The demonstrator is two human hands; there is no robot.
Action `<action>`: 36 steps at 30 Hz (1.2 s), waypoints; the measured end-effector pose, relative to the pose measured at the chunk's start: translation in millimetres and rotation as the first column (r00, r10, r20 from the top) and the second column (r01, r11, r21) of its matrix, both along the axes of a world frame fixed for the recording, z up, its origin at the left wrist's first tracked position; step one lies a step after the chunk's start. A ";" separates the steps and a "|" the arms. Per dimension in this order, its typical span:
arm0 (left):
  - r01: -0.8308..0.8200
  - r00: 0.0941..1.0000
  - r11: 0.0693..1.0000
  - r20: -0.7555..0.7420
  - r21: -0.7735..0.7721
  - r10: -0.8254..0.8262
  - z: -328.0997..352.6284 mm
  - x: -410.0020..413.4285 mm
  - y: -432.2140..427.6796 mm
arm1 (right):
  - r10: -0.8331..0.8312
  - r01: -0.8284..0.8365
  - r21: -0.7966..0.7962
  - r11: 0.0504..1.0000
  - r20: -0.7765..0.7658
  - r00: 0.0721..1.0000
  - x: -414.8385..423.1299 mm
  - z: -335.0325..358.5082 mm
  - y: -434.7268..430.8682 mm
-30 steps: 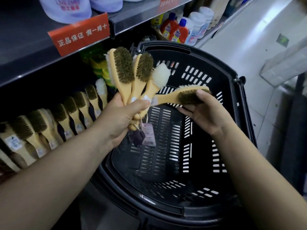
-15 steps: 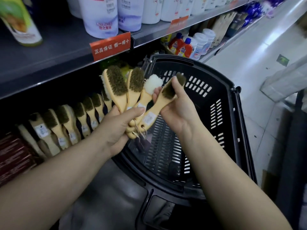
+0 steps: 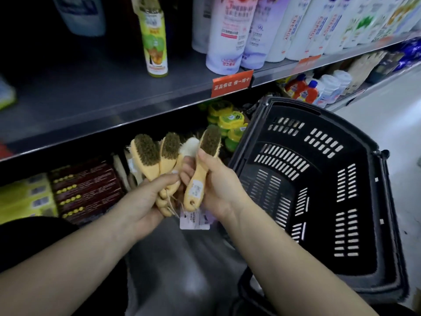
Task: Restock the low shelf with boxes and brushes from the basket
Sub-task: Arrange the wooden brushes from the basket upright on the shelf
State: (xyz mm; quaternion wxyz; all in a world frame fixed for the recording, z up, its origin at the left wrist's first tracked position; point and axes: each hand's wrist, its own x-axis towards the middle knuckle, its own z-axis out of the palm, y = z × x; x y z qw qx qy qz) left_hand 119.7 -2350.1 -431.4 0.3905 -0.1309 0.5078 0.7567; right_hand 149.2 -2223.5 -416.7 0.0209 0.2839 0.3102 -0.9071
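The left grip, a bare hand, is clenched round the handles of a fanned bundle of pale wooden brushes with brown bristles; one white fluffy head shows among them. The right grip grasps a single pale wooden brush with a brown bristle head, thumb across the neck and fingers wrapped behind the handle.

This single brush stands just to the right of the bundle, close enough that the right fingertips meet the left thumb. Its long axis is near upright and leans a little to the right: bristle head up and away from the person, holed handle end down and towards them. So the next move looks like a short pass leftward, handle first, into the left grip, or straight ahead onto the shelf.

The low shelf lies ahead and to the left, behind the bundle, so the left grip is the nearer one to it. It already carries dark red boxes and yellow boxes. The black slotted plastic basket sits to the right of both hands, and nothing is visible in the part of its inside that shows.

The brush has a smooth handle bearing a small sticker; paper tags on string dangle below both grips.
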 end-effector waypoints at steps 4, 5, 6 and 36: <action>-0.102 0.993 0.993 0.043 -0.067 0.105 -15.9 -22.4 -31.3 | 0.123 -0.119 -0.041 0.992 0.114 0.986 -12.7 -15.4 -31.4; -0.145 0.988 0.983 0.045 -0.111 0.150 -21.6 -27.7 -38.5 | 0.125 -0.117 -0.067 0.991 0.132 0.983 -15.4 -21.1 -38.8; -0.195 0.978 0.967 0.047 -0.163 0.205 -27.8 -32.4 -45.2 | 0.117 -0.107 -0.075 0.991 0.150 0.982 -17.6 -28.3 -44.7; -0.381 0.901 0.881 0.099 -0.280 0.421 -71.1 -76.9 -41.3 | 0.011 -0.364 0.671 0.646 0.469 0.883 -136.0 -198.7 -15.6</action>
